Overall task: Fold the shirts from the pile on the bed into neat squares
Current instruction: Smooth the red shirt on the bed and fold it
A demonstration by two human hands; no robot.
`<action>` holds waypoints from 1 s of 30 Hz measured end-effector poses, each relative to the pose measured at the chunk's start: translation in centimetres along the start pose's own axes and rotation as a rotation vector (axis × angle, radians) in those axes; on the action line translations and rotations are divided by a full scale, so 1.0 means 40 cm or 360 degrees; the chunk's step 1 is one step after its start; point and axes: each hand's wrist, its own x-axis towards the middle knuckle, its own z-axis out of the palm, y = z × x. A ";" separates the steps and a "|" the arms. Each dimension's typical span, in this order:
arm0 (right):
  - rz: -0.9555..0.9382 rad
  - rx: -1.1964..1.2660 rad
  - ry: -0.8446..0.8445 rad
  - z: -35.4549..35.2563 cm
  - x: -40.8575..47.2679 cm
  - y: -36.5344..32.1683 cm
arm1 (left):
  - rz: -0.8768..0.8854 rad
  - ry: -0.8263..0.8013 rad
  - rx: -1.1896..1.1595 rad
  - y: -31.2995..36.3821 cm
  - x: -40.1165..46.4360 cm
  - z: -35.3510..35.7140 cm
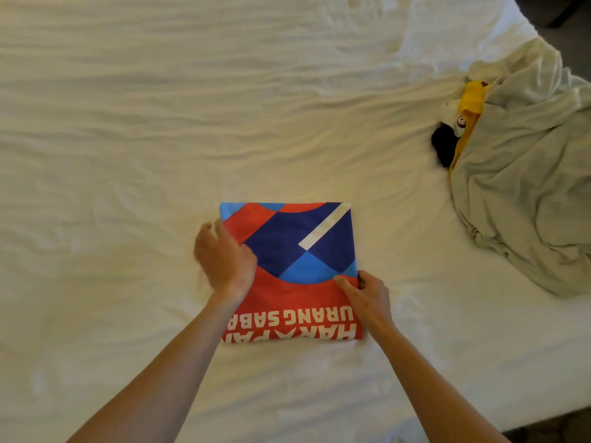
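You get warm, yellowish light, brightest on the sheet (287, 174) just above the folded shirt (297, 251). Shadows are soft. Your left hand (224, 257) blurs with motion, and the wide lens bends the bed edges.

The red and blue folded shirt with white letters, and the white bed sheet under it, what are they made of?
The red and blue folded shirt with white letters looks like smooth, thin synthetic jersey, perhaps polyester: it lies flat with crisp edges, and the print is sharp. The white bed sheet looks like soft, matte woven cotton, since it shows many fine wrinkles, though the exact fibre is unclear.
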 end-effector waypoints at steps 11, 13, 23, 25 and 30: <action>-0.0061 0.0066 -0.0332 -0.032 -0.015 0.037 | 0.2188 -0.0854 0.1481 0.433 0.014 0.129; -0.0103 0.0084 -0.0326 -0.033 -0.016 0.042 | 0.2124 -0.0859 0.1507 0.450 0.021 0.124; -0.0231 0.0395 -0.0019 -0.176 -0.070 -0.039 | 0.2240 -0.0607 0.1182 0.513 0.057 0.007; -0.0311 0.0304 0.0090 -0.242 -0.083 -0.074 | 0.2293 -0.0478 0.0862 0.544 0.057 -0.031; -0.0909 0.0050 0.0465 -0.346 -0.167 -0.235 | 0.2165 -0.0079 -0.0031 0.568 0.061 -0.183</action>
